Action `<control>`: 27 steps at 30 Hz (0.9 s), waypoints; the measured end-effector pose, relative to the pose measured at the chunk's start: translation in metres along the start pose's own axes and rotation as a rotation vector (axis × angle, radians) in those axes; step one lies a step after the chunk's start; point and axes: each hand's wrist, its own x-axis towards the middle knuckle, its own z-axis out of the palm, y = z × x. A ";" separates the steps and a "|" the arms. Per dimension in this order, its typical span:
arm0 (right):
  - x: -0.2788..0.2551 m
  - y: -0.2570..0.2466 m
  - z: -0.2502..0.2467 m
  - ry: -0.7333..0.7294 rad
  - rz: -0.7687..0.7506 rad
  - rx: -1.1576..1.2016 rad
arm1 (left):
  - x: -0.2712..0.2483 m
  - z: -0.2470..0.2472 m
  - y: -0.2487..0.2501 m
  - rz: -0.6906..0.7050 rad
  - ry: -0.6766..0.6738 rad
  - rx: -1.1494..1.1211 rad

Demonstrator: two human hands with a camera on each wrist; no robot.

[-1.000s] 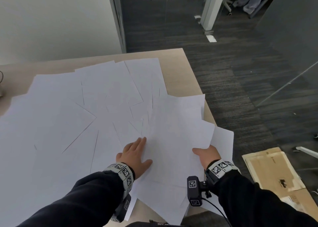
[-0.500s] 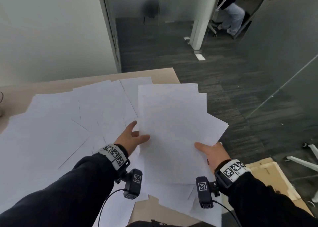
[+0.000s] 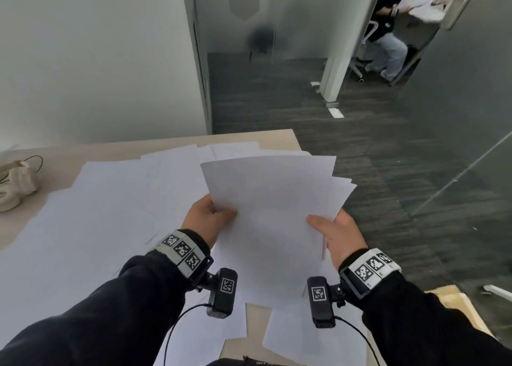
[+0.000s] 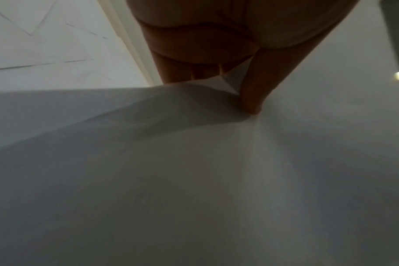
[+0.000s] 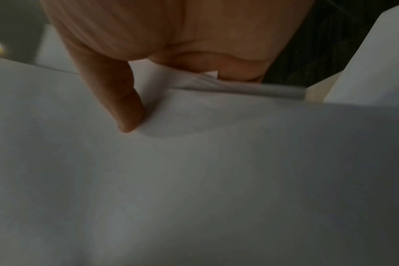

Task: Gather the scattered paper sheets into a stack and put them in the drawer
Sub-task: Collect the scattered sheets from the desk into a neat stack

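Head view: both hands grip a fanned bundle of paper sheets [image 3: 271, 216] lifted above the tabletop [image 3: 279, 139]. Left hand [image 3: 206, 217] pinches its left edge, thumb on top; right hand [image 3: 339, 235] pinches the right edge likewise. More loose sheets [image 3: 97, 213] lie spread on the tabletop, left of the bundle and beneath it.

A beige corded device [image 3: 13, 187] lies at nine o'clock on the wooden table [image 3: 279, 138]. At one o'clock, a seated person [image 3: 388, 33] shows behind a white pillar [image 3: 343, 47]; flattened cardboard [image 3: 460, 307] lies at four o'clock on dark carpet [image 3: 360, 149].
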 end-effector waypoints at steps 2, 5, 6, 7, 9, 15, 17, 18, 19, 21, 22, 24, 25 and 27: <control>0.003 -0.005 0.003 -0.051 0.024 0.026 | 0.000 -0.009 0.010 0.023 0.025 -0.066; 0.012 -0.006 0.008 -0.080 0.028 -0.085 | 0.003 -0.019 0.015 -0.045 -0.004 -0.060; 0.015 -0.005 0.010 -0.091 0.023 -0.139 | 0.005 -0.020 0.013 -0.095 -0.027 -0.020; 0.018 -0.004 0.013 -0.105 0.025 -0.189 | 0.007 -0.021 0.010 -0.154 -0.046 0.028; 0.024 -0.001 0.017 -0.117 0.048 -0.281 | 0.009 -0.021 0.004 -0.265 -0.053 0.136; 0.033 0.008 0.026 -0.104 0.069 -0.459 | 0.008 -0.019 0.005 -0.254 -0.022 0.271; 0.032 0.001 0.030 -0.084 0.015 -0.337 | 0.006 -0.021 0.014 -0.127 0.022 0.142; 0.031 -0.003 0.031 -0.075 0.008 -0.213 | 0.004 -0.022 0.020 -0.084 0.046 0.038; 0.030 -0.007 0.032 -0.068 0.020 -0.096 | 0.004 -0.024 0.024 -0.076 0.065 -0.053; 0.033 -0.006 0.031 -0.058 0.080 0.012 | 0.007 -0.028 0.019 -0.165 0.074 -0.132; 0.035 -0.001 0.031 -0.054 0.117 -0.023 | 0.009 -0.030 0.011 -0.244 0.062 -0.115; 0.039 0.014 0.029 -0.046 0.185 -0.231 | 0.008 -0.031 -0.010 -0.411 0.016 -0.014; 0.040 0.023 0.029 -0.054 0.215 -0.339 | 0.005 -0.029 -0.021 -0.486 0.001 0.023; 0.041 0.039 0.027 -0.087 0.268 -0.475 | -0.001 -0.026 -0.042 -0.573 -0.025 0.058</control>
